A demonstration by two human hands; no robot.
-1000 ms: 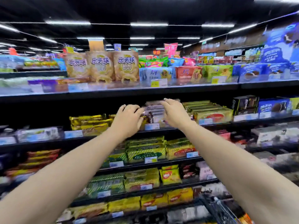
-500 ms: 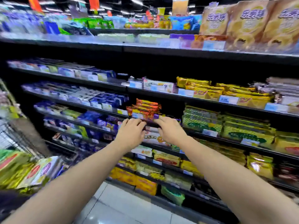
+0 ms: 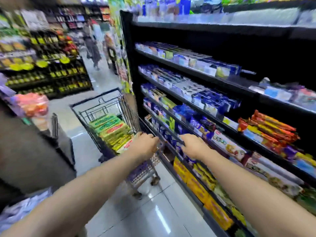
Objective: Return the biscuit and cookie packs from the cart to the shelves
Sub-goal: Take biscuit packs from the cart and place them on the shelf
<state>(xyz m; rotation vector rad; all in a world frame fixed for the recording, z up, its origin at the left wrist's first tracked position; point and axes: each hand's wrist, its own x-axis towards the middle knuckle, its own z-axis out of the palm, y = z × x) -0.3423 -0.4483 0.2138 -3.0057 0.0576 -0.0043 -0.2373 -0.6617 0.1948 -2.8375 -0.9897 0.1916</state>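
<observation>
Several green and yellow biscuit packs [image 3: 111, 129] lie stacked in the basket of a wire shopping cart [image 3: 94, 97], which stands on the glossy tiled floor [image 3: 136, 211] just beside the end of the black shelves [image 3: 213, 27]. The packs fill the near part of the basket, some with red labels on their faces.

Both bare arms reach forward, side by side. The left hand [image 3: 144, 146] hangs over the near right corner of the cart, seen from the back, with its fingers bent downward. The right hand [image 3: 193, 146] is in front of the lower shelf edges, with its fingers [image 3: 183, 142] pointing toward the left hand. Motion blur hides what lies under either palm, so I cannot tell whether either hand grips anything or is simply relaxed.

On the shelves to the right, rows of blue and white packs [image 3: 213, 98] fill the upper and middle levels. A pile of red and orange packs [image 3: 271, 127] sits further right on a middle level, and yellow packs [image 3: 196, 185] line a low level close to the floor.

Across the aisle on the left, another rack [image 3: 51, 71] holds dark goods with yellow-green tags. A pink and orange bag [image 3: 34, 105] sits on a dark display nearer the camera. Blurred people [image 3: 94, 47] stand far down the aisle.
</observation>
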